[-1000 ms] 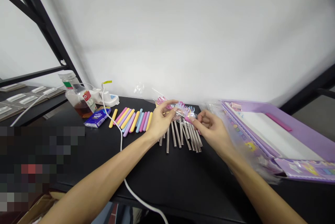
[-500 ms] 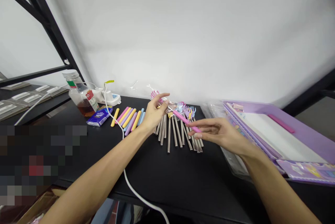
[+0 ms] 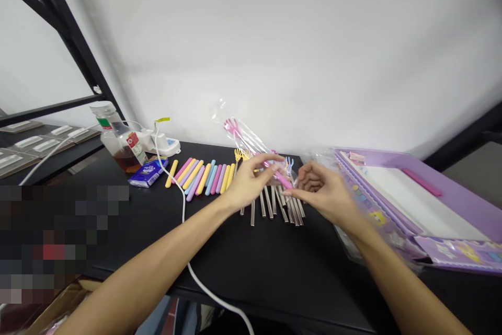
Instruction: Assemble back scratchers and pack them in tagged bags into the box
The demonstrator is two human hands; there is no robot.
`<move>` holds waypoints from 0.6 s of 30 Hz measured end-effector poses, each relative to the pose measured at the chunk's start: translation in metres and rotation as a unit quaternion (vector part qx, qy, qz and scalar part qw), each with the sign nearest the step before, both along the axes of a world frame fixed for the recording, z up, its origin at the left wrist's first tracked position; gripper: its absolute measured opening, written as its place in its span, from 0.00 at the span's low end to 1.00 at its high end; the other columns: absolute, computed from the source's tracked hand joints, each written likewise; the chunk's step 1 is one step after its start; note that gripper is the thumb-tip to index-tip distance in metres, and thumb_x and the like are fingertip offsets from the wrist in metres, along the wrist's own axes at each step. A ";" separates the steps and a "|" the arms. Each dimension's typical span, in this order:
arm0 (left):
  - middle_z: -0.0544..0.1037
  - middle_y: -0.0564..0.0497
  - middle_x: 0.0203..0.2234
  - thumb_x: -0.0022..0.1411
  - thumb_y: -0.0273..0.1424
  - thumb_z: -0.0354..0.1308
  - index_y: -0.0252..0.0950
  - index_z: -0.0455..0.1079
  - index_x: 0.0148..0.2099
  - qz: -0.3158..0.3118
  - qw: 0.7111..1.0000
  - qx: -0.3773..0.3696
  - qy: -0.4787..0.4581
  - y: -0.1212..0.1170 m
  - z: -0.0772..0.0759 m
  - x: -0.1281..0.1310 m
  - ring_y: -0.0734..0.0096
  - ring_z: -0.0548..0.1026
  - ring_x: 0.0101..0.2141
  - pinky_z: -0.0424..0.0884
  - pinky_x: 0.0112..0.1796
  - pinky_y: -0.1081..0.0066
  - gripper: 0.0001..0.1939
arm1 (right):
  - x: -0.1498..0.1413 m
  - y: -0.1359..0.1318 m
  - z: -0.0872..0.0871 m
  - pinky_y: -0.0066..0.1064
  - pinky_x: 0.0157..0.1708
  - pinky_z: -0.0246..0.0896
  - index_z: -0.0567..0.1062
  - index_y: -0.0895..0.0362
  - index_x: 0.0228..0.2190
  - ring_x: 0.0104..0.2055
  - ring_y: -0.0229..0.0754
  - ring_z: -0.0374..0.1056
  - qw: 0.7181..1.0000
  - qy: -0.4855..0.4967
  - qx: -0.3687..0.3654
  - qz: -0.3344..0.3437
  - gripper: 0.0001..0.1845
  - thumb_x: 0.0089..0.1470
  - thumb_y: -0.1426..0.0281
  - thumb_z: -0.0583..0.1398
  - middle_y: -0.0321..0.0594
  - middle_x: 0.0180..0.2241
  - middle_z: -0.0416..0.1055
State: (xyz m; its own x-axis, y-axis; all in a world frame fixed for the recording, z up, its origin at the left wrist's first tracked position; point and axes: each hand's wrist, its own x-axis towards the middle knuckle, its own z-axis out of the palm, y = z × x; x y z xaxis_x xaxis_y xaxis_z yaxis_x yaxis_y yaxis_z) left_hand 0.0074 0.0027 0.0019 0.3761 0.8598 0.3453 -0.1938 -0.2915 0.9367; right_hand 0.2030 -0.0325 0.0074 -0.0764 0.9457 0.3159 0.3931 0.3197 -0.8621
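Note:
A pink back scratcher (image 3: 232, 127) lies slantwise in a clear plastic sleeve (image 3: 254, 139), its hand-shaped head up and to the left. Around the lower part of the sleeve and handle, my left hand (image 3: 253, 181) is closed. My right hand (image 3: 327, 191) has its fingers curled and its thumb against the lower end of the pink handle. Beneath both hands lie several back scratchers with metal rods (image 3: 267, 203) and coloured heads, partly hidden. Left of them is a row of pastel handles (image 3: 201, 180) in yellow, pink, purple and blue.
A white cable (image 3: 204, 285) crosses the black table (image 3: 251, 262). At left stand a bottle of brown liquid (image 3: 121, 141), a blue packet (image 3: 148, 173) and a power strip (image 3: 168, 146). On the right are purple packages (image 3: 463, 183) in clear plastic. A white wall rises behind.
The back scratcher has slid farther into the sleeve, whose upper part now stands up past my left hand. My left hand has moved right and down along the handle; my right fingers have curled.

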 end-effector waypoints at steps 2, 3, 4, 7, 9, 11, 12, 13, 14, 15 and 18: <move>0.80 0.46 0.45 0.68 0.34 0.57 0.39 0.78 0.50 0.001 0.998 0.037 0.043 -0.006 0.000 0.004 0.70 0.76 0.34 0.74 0.34 0.72 0.13 | -0.002 0.002 -0.003 0.28 0.21 0.56 0.65 0.53 0.32 0.23 0.35 0.60 0.999 0.013 0.024 -0.027 0.33 0.34 0.54 0.77 0.28 0.23 0.64; 0.80 0.47 0.45 0.68 0.34 0.56 0.40 0.78 0.50 0.009 0.997 0.050 0.059 -0.007 -0.001 0.004 0.71 0.76 0.33 0.72 0.32 0.73 0.13 | -0.002 0.002 -0.004 0.28 0.21 0.56 0.64 0.52 0.34 0.23 0.35 0.60 0.999 0.020 0.034 -0.038 0.35 0.32 0.54 0.77 0.28 0.24 0.64; 0.80 0.47 0.45 0.69 0.34 0.56 0.40 0.78 0.50 0.017 0.996 0.059 0.069 -0.008 -0.001 0.005 0.72 0.75 0.32 0.71 0.31 0.73 0.13 | -0.002 0.003 -0.005 0.28 0.22 0.57 0.65 0.52 0.34 0.24 0.35 0.61 0.998 0.022 0.039 -0.044 0.35 0.32 0.54 0.78 0.29 0.25 0.64; 0.81 0.47 0.40 0.69 0.35 0.56 0.41 0.77 0.53 0.022 0.995 0.061 0.078 -0.004 0.000 0.001 0.72 0.73 0.29 0.69 0.28 0.74 0.15 | -0.003 0.002 -0.004 0.30 0.26 0.64 0.69 0.54 0.33 0.28 0.38 0.67 1.000 0.012 0.023 -0.017 0.31 0.35 0.52 0.76 0.33 0.27 0.69; 0.80 0.46 0.42 0.68 0.36 0.56 0.40 0.77 0.54 0.016 0.996 0.055 0.071 -0.001 0.002 -0.002 0.72 0.74 0.29 0.72 0.29 0.72 0.16 | -0.004 0.001 -0.001 0.33 0.30 0.70 0.74 0.55 0.33 0.31 0.42 0.72 0.999 0.022 -0.018 0.019 0.27 0.38 0.51 0.75 0.38 0.30 0.74; 0.80 0.45 0.46 0.68 0.37 0.57 0.39 0.77 0.54 0.014 0.996 0.048 0.068 0.001 0.003 -0.004 0.73 0.74 0.29 0.75 0.32 0.70 0.16 | -0.005 -0.001 0.002 0.36 0.32 0.73 0.77 0.55 0.33 0.33 0.45 0.74 0.997 0.045 -0.053 0.035 0.26 0.39 0.50 0.74 0.41 0.31 0.76; 0.79 0.44 0.48 0.67 0.37 0.58 0.39 0.77 0.53 0.014 0.996 0.047 0.069 0.001 0.004 -0.004 0.72 0.74 0.30 0.76 0.33 0.69 0.16 | -0.006 -0.001 0.003 0.37 0.32 0.74 0.78 0.55 0.33 0.32 0.45 0.75 0.996 0.053 -0.062 0.032 0.26 0.39 0.50 0.74 0.42 0.31 0.77; 0.78 0.43 0.49 0.67 0.37 0.58 0.38 0.77 0.53 0.015 0.996 0.046 0.070 0.001 0.004 -0.004 0.72 0.75 0.31 0.76 0.34 0.68 0.16 | -0.007 -0.002 0.004 0.37 0.31 0.74 0.78 0.56 0.32 0.32 0.45 0.75 0.996 0.057 -0.063 0.026 0.25 0.39 0.50 0.74 0.41 0.30 0.77; 0.78 0.42 0.50 0.67 0.38 0.59 0.38 0.77 0.52 0.013 0.996 0.044 0.070 0.001 0.005 -0.004 0.71 0.75 0.32 0.77 0.35 0.68 0.16 | -0.007 -0.002 0.004 0.37 0.30 0.74 0.79 0.56 0.31 0.30 0.45 0.74 0.997 0.053 -0.057 0.020 0.25 0.39 0.50 0.74 0.41 0.29 0.77; 0.78 0.42 0.50 0.67 0.38 0.59 0.38 0.77 0.52 0.011 0.997 0.040 0.068 0.000 0.005 -0.004 0.70 0.76 0.32 0.78 0.35 0.67 0.16 | -0.007 -0.002 0.004 0.37 0.30 0.73 0.79 0.56 0.30 0.29 0.45 0.74 0.998 0.041 -0.044 0.013 0.24 0.39 0.50 0.74 0.41 0.28 0.77; 0.78 0.42 0.47 0.66 0.38 0.59 0.37 0.77 0.52 0.005 0.998 0.025 0.062 -0.002 0.005 -0.003 0.70 0.75 0.31 0.78 0.34 0.68 0.16 | -0.005 -0.003 0.003 0.34 0.26 0.66 0.78 0.55 0.27 0.25 0.42 0.69 0.999 -0.027 0.024 -0.023 0.21 0.44 0.51 0.72 0.40 0.25 0.75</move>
State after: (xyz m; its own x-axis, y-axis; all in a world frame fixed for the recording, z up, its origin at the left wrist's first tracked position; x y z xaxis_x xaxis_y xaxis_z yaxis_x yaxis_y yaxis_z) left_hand 0.0045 0.0010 0.0071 0.4111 0.8463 0.3389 -0.0738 -0.3396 0.9377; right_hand 0.1981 -0.0356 0.0104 -0.0504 0.9328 0.3569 0.4535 0.3398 -0.8239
